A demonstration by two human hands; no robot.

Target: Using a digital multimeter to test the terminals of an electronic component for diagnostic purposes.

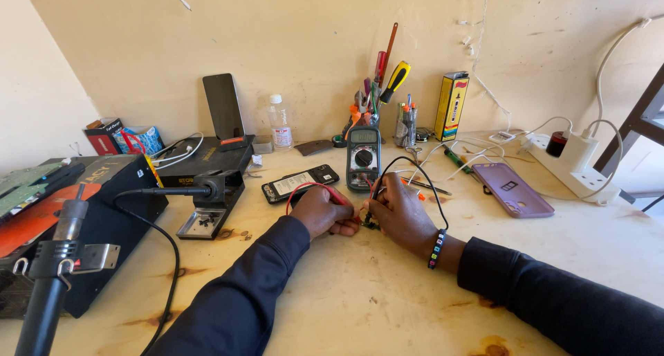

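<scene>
Pinching red probe [332, 192] w/ left hand [325, 213], right hand [401, 214] pinching black probe [375, 190], scorched workbench [387, 294], cream wall [311, 38]

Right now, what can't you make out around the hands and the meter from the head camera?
- Small part between left hand and right hand: too small, mostly covered by the fingers.
- Probe tips: hidden inside both grips.
- Multimeter reading: too small to tell.
- Phone under the red lead: lower end hidden by the left hand.
</scene>
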